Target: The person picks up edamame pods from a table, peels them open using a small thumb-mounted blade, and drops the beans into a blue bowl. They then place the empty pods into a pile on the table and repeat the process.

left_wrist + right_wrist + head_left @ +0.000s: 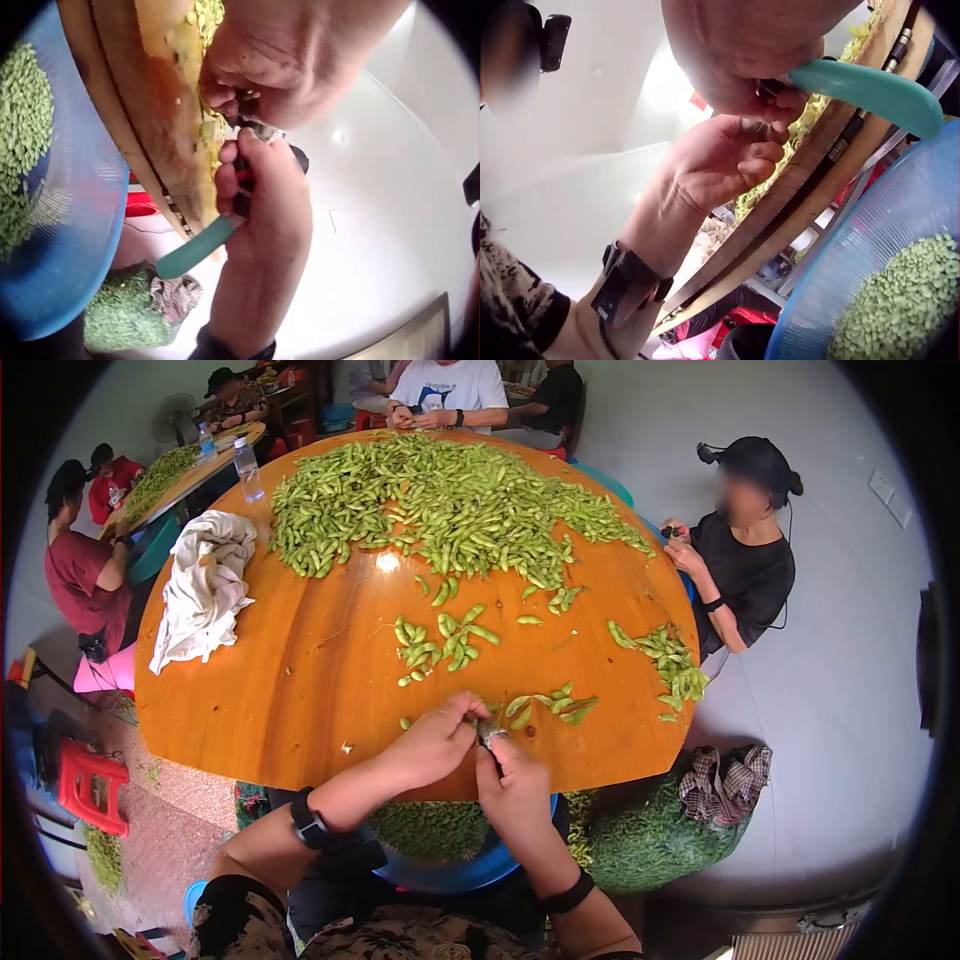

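Evidently, the right fingers [227, 180] curl round a teal-handled tool [196, 246]; the left fingers [763, 152] meet them, their hold unclear. Green pods [578, 714] lie just beyond; small, braced motions should serve best.

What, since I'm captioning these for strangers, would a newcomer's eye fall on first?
A big heap of green pods spreads across the wooden table's far half. Over its near edge, the right hand grips a jutting turquoise handle; below sits a blue basket of shelled beans.

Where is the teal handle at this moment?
In the right wrist view, the teal handle juts from the right hand at upper right, above the blue basket.
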The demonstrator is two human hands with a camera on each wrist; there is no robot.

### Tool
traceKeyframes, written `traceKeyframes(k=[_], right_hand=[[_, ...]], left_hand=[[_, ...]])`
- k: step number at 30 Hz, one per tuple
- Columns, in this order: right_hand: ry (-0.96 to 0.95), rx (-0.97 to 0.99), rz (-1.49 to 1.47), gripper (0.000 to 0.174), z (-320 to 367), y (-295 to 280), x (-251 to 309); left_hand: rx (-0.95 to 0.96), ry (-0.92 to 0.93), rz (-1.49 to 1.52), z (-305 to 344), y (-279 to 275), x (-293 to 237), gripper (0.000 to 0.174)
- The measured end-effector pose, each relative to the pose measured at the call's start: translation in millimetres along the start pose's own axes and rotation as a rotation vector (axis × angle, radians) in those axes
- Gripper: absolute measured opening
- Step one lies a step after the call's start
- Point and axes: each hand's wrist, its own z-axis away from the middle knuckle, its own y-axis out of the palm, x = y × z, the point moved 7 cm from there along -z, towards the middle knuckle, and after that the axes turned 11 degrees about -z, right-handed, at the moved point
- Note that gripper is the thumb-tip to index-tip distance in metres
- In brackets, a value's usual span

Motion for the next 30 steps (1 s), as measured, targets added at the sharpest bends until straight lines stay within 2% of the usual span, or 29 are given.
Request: traceKeyframes(k=[3, 4, 10, 12, 16, 17, 18, 19, 22, 26, 30], right_hand=[[0.05, -0.026, -0.008, 0.006, -1.1, -7.0, 3.4], [0.051, -0.026, -0.015, 0.006, 0.1, -7.0, 2.1], [0.117, 0.002, -0.092, 0.006, 2.0, 1.4, -6.6], [0.08, -0.087, -0.083, 0.007, -2.0, -8.6, -8.3], [0.005, -0.181, 0.197, 0.009, -19.1, -58.9, -21.9], [0.007, -0.186, 0.194, 0.009, -19.8, -67.3, -26.3], [0.087, -0.173, 0.209, 0.01, -19.8, -73.6, -35.0], [0.166, -0.159, 0.223, 0.011, -19.2, -77.1, -43.1], [0.19, -0.162, 0.088, 0.013, -15.8, -77.3, -56.9], [0.195, -0.16, 0.061, 0.015, -15.3, -78.8, -61.9], [0.292, -0.148, -0.089, 0.013, -14.7, -79.6, -68.5]], left_hand=[[-0.063, 0.146, -0.139, 10.0, -5.6, -25.9, 0.028], [-0.062, 0.142, -0.144, 12.0, -5.2, -26.0, 0.028], [-0.17, -0.044, -0.455, 20.4, -3.2, -29.3, 0.032], [-0.352, 0.148, -0.648, 23.8, -9.1, -41.9, 0.032], [-0.378, 0.231, -0.768, 41.5, -29.2, -27.5, 0.028], [-0.475, 0.232, -0.765, 43.4, -43.8, -25.2, 0.026], [-0.573, 0.231, -0.76, 45.2, -57.1, -24.6, 0.024], [-0.563, 0.162, -0.702, 42.2, -65.8, -19.7, 0.028], [-0.492, 0.071, -0.685, 24.0, -76.1, 2.5, 0.03], [-0.394, 0.152, -0.688, 14.1, -69.0, -1.5, 0.033], [-0.272, 0.215, -0.624, 29.2, -60.4, -5.4, 0.032]])
